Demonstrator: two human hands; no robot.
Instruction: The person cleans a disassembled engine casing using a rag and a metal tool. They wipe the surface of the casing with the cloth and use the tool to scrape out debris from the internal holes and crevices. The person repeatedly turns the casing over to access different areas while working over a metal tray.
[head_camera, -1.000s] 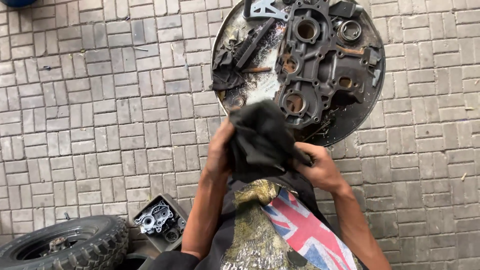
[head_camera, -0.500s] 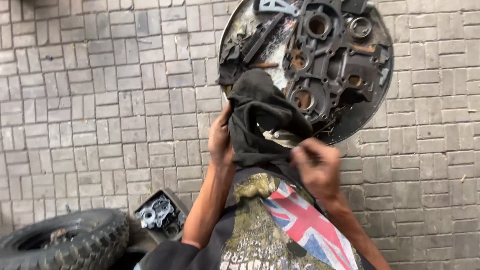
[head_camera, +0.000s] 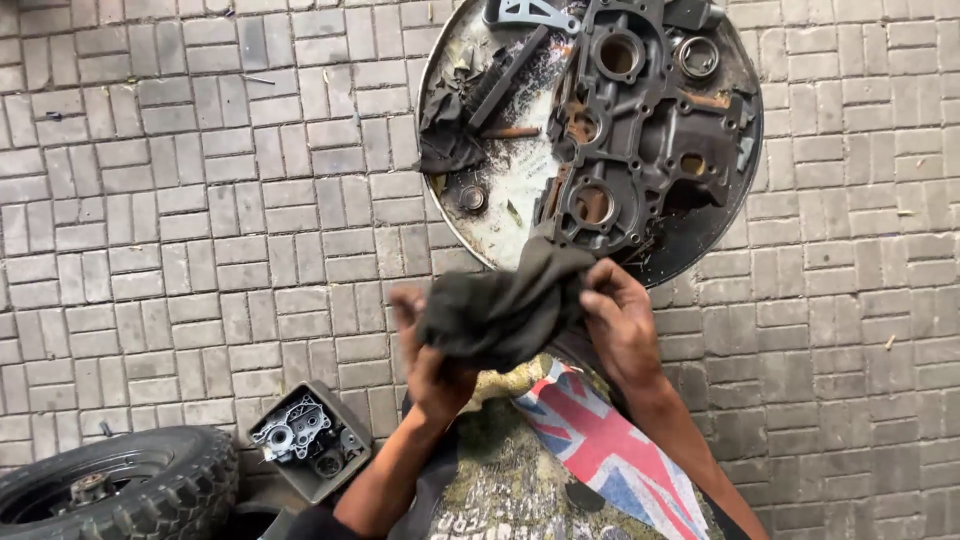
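A dark grey rag is bunched between both hands in front of my chest. My left hand grips it from below on the left side. My right hand pinches its right edge with the fingers curled in. Just beyond the rag lies a round metal tray, dirty and scratched. On the tray rests a dark engine casing with several round holes. A black cloth scrap and a small bearing lie on the tray's left part.
Grey brick paving covers the ground all around. A knobby tyre on its wheel lies at the lower left. Beside it stands a small square tub with a metal engine part in it.
The rag has come down from in front of the tray to chest height. Both hands dropped with it, and more of the tray's near side now shows.
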